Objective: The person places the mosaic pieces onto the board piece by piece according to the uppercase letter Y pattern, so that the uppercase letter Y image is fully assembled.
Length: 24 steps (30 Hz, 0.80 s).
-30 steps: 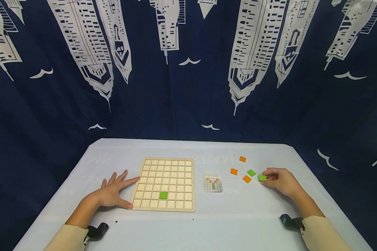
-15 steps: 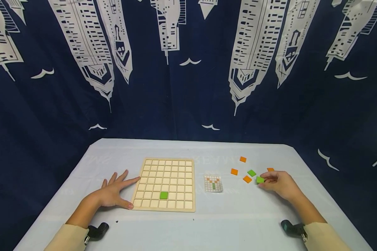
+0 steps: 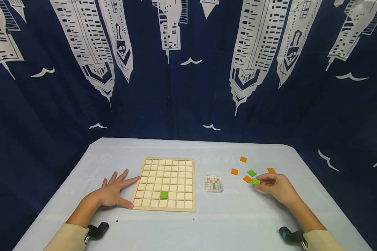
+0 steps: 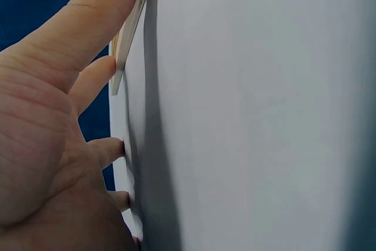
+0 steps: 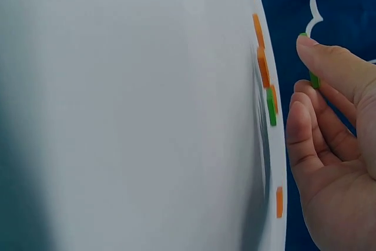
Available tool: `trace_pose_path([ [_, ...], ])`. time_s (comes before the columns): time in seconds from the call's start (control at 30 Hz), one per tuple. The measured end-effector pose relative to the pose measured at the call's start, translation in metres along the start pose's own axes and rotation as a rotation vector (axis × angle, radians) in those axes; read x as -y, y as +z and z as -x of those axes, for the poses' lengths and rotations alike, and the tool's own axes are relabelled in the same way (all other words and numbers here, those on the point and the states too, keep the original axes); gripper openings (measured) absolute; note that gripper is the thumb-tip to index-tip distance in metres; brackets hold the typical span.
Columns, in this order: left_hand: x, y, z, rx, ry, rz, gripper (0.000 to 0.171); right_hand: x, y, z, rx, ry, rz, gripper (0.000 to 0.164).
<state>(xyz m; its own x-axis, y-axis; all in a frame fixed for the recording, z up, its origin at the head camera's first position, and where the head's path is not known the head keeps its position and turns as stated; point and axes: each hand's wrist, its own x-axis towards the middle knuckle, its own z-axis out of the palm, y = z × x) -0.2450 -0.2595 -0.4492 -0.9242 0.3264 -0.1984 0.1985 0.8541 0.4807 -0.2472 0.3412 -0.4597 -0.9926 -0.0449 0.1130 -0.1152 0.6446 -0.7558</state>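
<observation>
My left hand [image 3: 113,191] lies spread at the left side of a wooden grid board [image 3: 193,184], its thumb and index finger touching the edge. One green square tile [image 3: 164,195] sits in a cell of the board's second row from the front. To the right, my right hand [image 3: 278,188] pinches another green tile [image 3: 256,181] between thumb and fingers. In the right wrist view that tile [image 5: 314,80] is held above the tabletop, mostly covered by the thumb. A loose green tile [image 3: 251,173] lies just beyond the held one.
Several orange tiles [image 3: 234,172] are scattered on the white table [image 3: 163,230] around the right hand. A small pattern card [image 3: 213,183] with orange and green squares lies right of the board. Behind the table hangs a dark blue printed curtain [image 3: 176,104].
My right hand has moved left and slightly nearer with the green tile, uncovering an orange tile behind it. The left hand and board stay in place.
</observation>
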Motion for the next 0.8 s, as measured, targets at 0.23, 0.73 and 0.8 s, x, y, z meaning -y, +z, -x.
trace_pose_path([
  [0.23, 0.0, 0.001, -0.001, 0.003, 0.002, 0.001, 0.115, 0.007, 0.007, 0.007, 0.004, -0.047, -0.116, 0.039],
  [0.73, 0.0, -0.001, 0.0, 0.009, 0.004, 0.004, 0.114, 0.025, 0.026, 0.016, 0.014, 0.0, -0.21, 0.044],
  [0.8, 0.0, -0.001, 0.0, 0.009, 0.003, 0.003, 0.114, 0.026, 0.028, 0.017, 0.019, -0.005, -0.215, 0.043],
])
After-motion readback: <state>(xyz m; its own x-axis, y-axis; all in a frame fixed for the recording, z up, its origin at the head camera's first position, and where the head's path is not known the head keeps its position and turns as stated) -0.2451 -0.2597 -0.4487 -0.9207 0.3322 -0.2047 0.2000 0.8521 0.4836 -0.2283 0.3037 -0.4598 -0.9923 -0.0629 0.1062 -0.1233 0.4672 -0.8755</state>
